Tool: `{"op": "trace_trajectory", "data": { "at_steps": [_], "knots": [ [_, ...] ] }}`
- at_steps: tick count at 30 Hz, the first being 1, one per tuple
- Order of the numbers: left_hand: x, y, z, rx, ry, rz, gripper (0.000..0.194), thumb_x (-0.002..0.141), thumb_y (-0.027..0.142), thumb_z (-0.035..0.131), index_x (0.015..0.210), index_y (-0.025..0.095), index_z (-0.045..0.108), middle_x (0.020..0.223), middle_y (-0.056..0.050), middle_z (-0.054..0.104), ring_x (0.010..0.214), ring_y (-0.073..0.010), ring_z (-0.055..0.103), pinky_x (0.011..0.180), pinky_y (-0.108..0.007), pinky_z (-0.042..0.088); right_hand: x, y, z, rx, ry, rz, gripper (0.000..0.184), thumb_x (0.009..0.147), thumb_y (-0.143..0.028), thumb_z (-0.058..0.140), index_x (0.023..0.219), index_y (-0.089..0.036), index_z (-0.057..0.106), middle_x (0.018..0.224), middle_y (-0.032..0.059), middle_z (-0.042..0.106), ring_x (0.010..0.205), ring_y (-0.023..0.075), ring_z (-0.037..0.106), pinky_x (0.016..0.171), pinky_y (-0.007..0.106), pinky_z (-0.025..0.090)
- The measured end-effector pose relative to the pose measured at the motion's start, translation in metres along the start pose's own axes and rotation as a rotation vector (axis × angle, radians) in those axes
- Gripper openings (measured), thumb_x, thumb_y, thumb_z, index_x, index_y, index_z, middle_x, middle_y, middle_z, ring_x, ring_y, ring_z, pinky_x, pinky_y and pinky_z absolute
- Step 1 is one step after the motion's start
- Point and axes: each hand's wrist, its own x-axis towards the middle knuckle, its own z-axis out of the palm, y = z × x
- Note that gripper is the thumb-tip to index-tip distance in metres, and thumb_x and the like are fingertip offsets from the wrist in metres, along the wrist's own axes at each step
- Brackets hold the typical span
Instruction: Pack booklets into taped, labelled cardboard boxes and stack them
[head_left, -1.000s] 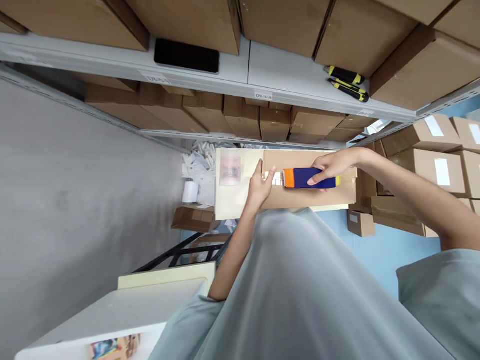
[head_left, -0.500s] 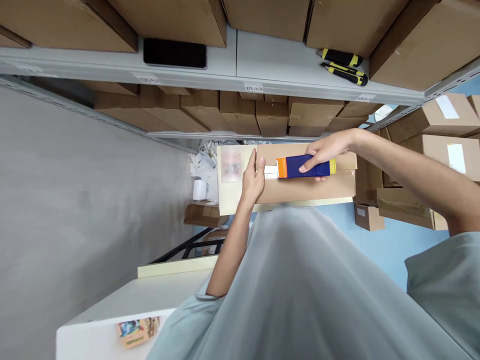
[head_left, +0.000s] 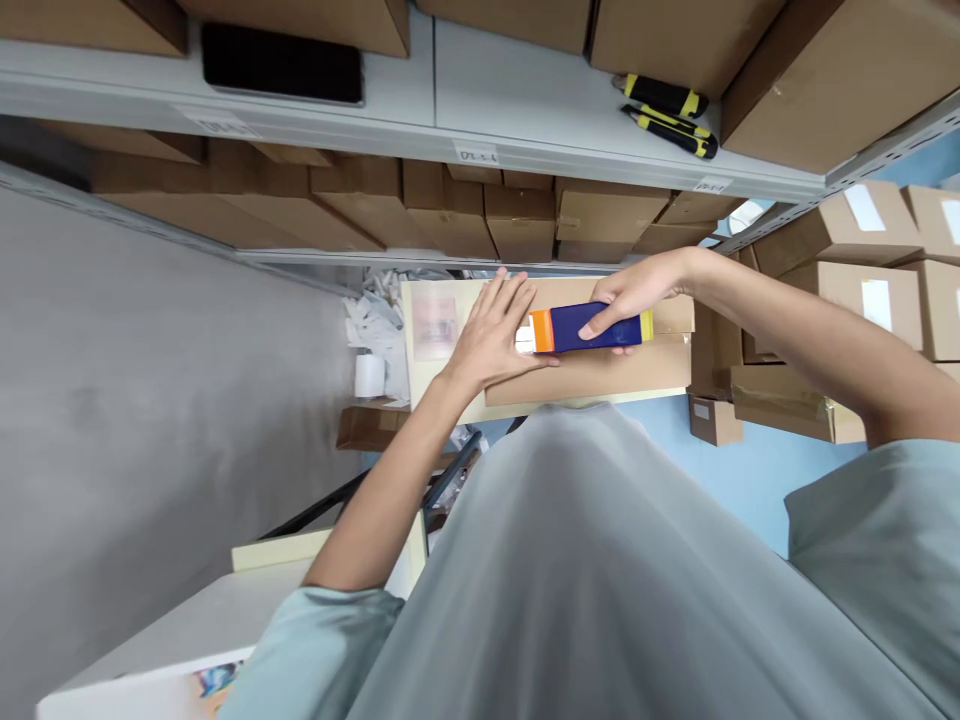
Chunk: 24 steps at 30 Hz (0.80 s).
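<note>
My right hand grips a blue tool with an orange end and a yellow end, a tape dispenser by its look, lying along the top of a brown cardboard box. My left hand lies flat with fingers spread on the left end of that box, just left of the tool's orange end. The box rests on a pale yellow table top.
Grey metal shelves full of cardboard boxes stand ahead. A black phone and two yellow-black utility knives lie on a shelf. More labelled boxes are stacked at right on a blue floor. Paper scraps and a white roll lie left.
My left hand has gone from an edge-on hold at the box's end to lying flat on top of it. The tool has slid a little to the left.
</note>
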Motion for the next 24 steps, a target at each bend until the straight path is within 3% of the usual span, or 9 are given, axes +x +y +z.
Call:
{"op": "trace_trajectory", "data": {
  "at_steps": [6,11,17,21,24],
  "knots": [
    [0.000,-0.003,0.002,0.091,0.006,0.033,0.121,0.074,0.094,0.073,0.171,0.029,0.042,0.178,-0.019,0.036,0.169,-0.0492,0.019,0.132,-0.070,0.028,-0.012,0.002,0.003,0.012,0.066,0.082,0.058,0.083,-0.074,0.085,0.085,-0.017,0.076,0.090,0.0052,0.078,0.103,0.0293,0.078,0.091,0.038,0.062],
    [-0.002,-0.003,0.001,0.103,-0.007,0.029,0.121,0.077,0.098,0.066,0.172,0.027,0.040,0.179,-0.018,0.034,0.169,-0.0492,0.018,0.133,-0.069,0.028,-0.062,0.026,0.010,0.000,0.057,0.152,0.059,0.089,-0.073,0.080,0.077,-0.016,0.072,0.088,0.0039,0.078,0.095,0.0216,0.077,0.087,0.030,0.058],
    [0.001,0.000,-0.002,0.121,-0.040,-0.008,0.124,0.076,0.097,0.068,0.173,0.026,0.038,0.179,-0.020,0.035,0.168,-0.0535,0.020,0.131,-0.075,0.028,-0.151,0.095,0.013,0.007,0.174,0.321,0.058,0.094,-0.070,0.073,0.075,-0.015,0.068,0.085,0.0019,0.076,0.083,0.0125,0.070,0.079,0.028,0.050],
    [0.004,0.002,-0.003,0.127,-0.047,-0.035,0.123,0.075,0.095,0.070,0.172,0.029,0.038,0.177,-0.018,0.039,0.168,-0.0530,0.020,0.131,-0.078,0.025,-0.203,0.160,0.010,-0.082,0.264,0.385,0.070,0.084,-0.087,0.072,0.070,-0.019,0.060,0.082,0.0020,0.073,0.079,0.0141,0.067,0.073,0.031,0.048],
    [0.004,0.001,0.000,0.174,-0.046,-0.014,0.122,0.078,0.099,0.062,0.173,0.028,0.036,0.180,-0.017,0.033,0.170,-0.0496,0.017,0.134,-0.075,0.023,-0.230,0.208,0.008,-0.127,0.273,0.438,0.078,0.079,-0.098,0.066,0.066,-0.021,0.058,0.072,0.0027,0.066,0.073,0.0161,0.063,0.066,0.035,0.048]
  ]
}}
